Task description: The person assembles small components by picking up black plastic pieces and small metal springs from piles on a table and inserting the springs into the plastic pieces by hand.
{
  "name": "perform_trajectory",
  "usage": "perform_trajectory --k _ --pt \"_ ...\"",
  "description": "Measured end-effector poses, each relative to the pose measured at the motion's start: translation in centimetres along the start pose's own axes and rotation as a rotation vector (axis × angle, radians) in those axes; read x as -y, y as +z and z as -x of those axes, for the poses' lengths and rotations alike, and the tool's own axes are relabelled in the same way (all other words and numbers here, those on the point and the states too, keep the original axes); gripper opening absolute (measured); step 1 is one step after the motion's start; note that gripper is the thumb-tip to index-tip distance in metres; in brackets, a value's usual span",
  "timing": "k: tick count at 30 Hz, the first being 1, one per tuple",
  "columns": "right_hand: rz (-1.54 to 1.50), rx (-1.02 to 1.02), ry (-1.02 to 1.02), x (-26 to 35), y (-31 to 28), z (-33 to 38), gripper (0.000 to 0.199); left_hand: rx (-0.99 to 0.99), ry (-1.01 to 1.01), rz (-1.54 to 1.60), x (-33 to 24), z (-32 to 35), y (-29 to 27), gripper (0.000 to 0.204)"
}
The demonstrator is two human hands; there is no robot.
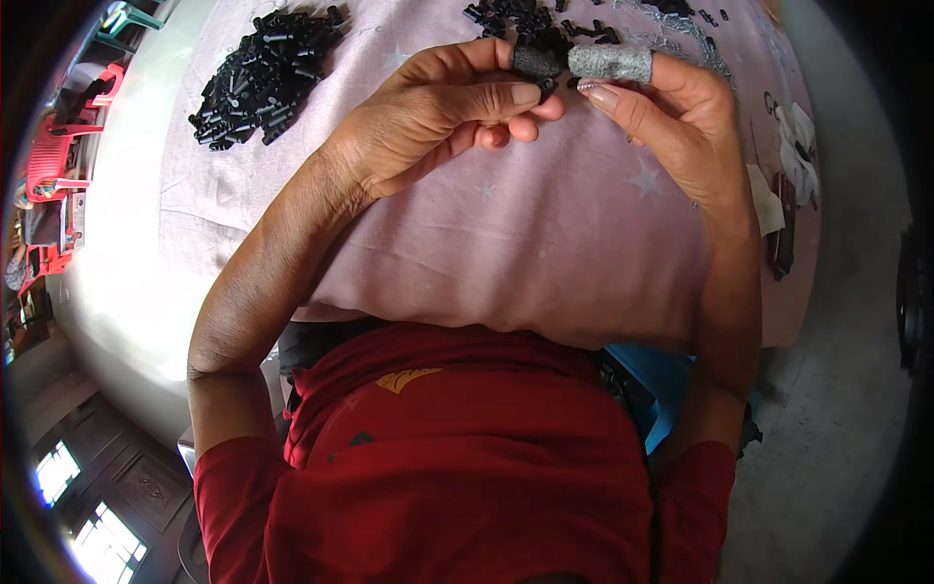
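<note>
Pinching what looks like a small black part [547, 86], both hands, left hand [457, 107], right hand [671, 112]

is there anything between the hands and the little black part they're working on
Nothing visible. The left hand and right hand meet over the pink cloth, and their fingers pinch the small black part directly. The pile of black parts lies apart, to the left.

A small black plastic part [547, 86], mostly hidden, sits pinched between the fingertips where both hands meet. It lies just below a dark grey fabric-wrapped fingertip [536, 61] and beside a lighter grey wrapped fingertip [611, 63], touching the thumb tip; its shape cannot be made out
</note>
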State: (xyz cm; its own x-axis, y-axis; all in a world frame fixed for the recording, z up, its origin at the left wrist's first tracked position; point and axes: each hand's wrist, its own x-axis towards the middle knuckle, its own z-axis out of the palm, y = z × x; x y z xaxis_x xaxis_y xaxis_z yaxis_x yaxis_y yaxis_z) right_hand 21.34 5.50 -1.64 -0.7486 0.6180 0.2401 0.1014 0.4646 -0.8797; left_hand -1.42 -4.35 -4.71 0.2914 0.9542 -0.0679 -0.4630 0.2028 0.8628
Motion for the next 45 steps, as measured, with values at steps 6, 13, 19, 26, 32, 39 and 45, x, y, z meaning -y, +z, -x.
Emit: perform_trajectory --k 6,13,19,26,32,39,45 --pt "-0.092 -0.05 0.093 0.2 -0.4 0.6 0.022 0.021 0.023 -0.017 0.3 0.0 -0.2 0.018" --pt "0.073 -0.078 -0.175 0.6 0.2 0.7 0.024 0.039 0.022 -0.028 0.4 -0.1 -0.3 0.018" --pt "0.407 -0.086 -0.314 2.0 0.6 0.4 0.026 0.034 0.028 -0.052 0.6 -0.2 -0.2 0.019" --pt "0.586 -0.141 -0.429 2.7 0.9 0.2 0.022 0.031 0.003 -0.069 0.4 -0.1 -0.2 0.017" --pt "0.651 -0.116 -0.627 2.9 1.1 -0.3 0.022 0.018 -0.009 -0.063 0.3 -0.1 0.0 0.019" --pt "0.51 -0.161 -0.442 2.9 1.5 0.2 0.025 0.062 0.004 0.092 0.5 -0.2 -0.6 0.017" --pt "0.497 -0.216 -0.318 0.5 -0.4 -0.1 0.019 0.056 0.047 0.225 0.0 -0.1 -1.2 0.019"
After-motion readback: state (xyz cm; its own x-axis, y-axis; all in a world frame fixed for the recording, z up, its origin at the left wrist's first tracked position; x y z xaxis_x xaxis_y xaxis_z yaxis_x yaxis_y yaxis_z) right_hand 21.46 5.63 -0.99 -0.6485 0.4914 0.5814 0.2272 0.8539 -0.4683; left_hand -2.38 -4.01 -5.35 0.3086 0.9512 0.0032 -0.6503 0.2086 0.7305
